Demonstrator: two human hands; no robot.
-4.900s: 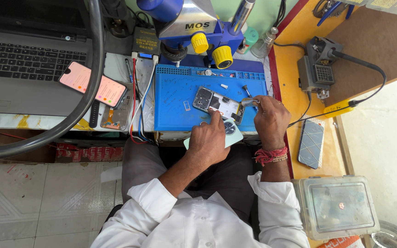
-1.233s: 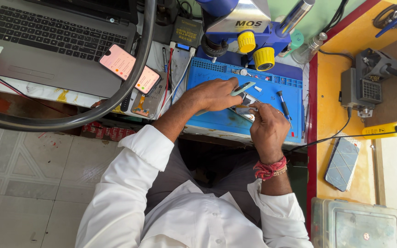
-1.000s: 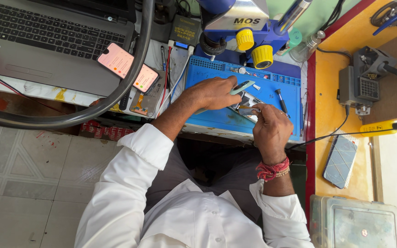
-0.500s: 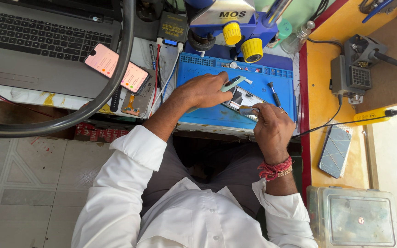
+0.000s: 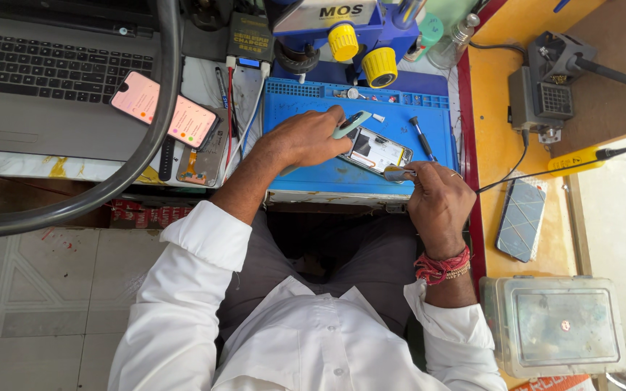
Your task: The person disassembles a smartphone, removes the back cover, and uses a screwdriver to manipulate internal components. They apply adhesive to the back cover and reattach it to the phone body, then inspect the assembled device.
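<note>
The table (image 5: 498, 145) runs across the top of the view, its right part an orange board edged in dark red, and it carries everything within reach of the seated person in a white shirt. Largest on it is the grey laptop (image 5: 45, 80) at far left, with a thick black hoop (image 5: 155, 137) curving over its corner and a phone with a lit pink screen (image 5: 164, 110) resting on its edge. In the middle lies the blue work mat (image 5: 306, 108), a rubbery sheet with ribbed trays along its far side, probably there to hold small parts and keep the work from sliding. Behind it stands a blue microscope stand with yellow knobs (image 5: 360, 47). At lower right sits a clear, scuffed plastic box (image 5: 556, 326), and near it a dark phone (image 5: 522, 219) lies face down on the orange board, well apart from the work. On the mat, close to its near edge, rests the opened phone (image 5: 377, 152), a flat rectangle showing pale inner plates and a metal frame. The left hand (image 5: 302, 137) has its fingers curled around a pale green, flat tool (image 5: 351, 123) whose tip meets the phone's far end, seemingly to steady or pry it. The right hand (image 5: 440, 203) pinches a small metallic tool (image 5: 396, 172) against the phone's near corner. A dark screwdriver (image 5: 422, 137) lies loose just beside the phone.
</note>
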